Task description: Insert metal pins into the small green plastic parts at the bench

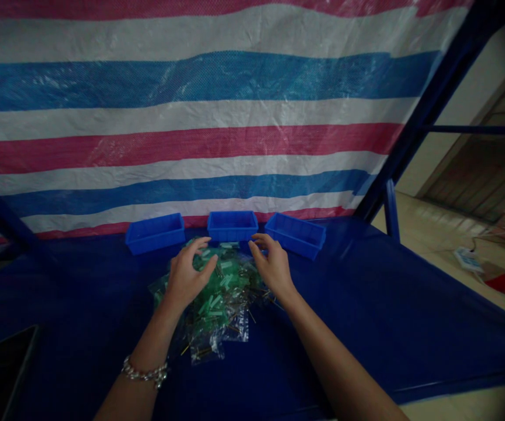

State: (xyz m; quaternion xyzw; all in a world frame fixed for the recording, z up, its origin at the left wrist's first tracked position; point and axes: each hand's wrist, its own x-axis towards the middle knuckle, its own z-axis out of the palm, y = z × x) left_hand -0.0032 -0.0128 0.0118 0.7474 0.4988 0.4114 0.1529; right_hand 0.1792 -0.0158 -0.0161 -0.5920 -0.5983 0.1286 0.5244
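Head cam, centre of frame: my left hand [186, 278] and right hand [272, 266] rest on the pile of little bags [221, 307] with green parts. Fingers are curled and loosely spread, pinching nothing I can make out. The row of blue bins [232, 235] just behind looks empty, so I'd say barely started.

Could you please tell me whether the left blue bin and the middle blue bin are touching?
Apart. The head view shows a clear gap between the left blue bin and the middle blue bin, with dark tabletop between.
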